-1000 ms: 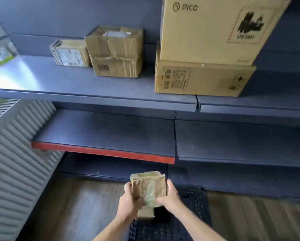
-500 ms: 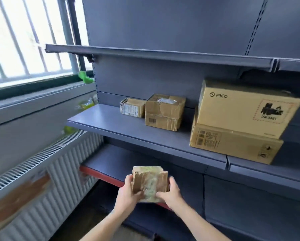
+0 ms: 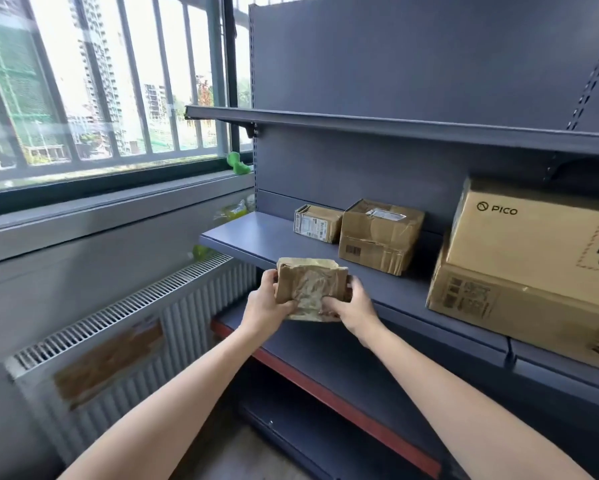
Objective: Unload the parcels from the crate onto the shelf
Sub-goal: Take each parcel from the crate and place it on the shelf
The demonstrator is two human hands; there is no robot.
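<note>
Both hands, left & right, arms outstretched, grip crumpled parcel just above shelf edge.

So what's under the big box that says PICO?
The PICO box sits on top of another flat cardboard box with printed labels, which rests on the gray shelf. The part of that lower box's top beneath it is covered, so anything there is hidden.

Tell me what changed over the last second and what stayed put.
Both hands, left hand and right hand, lifted the brown parcel from above the crate up to the middle shelf's front edge. Grip unchanged; the four boxes on that shelf stayed put.
</note>
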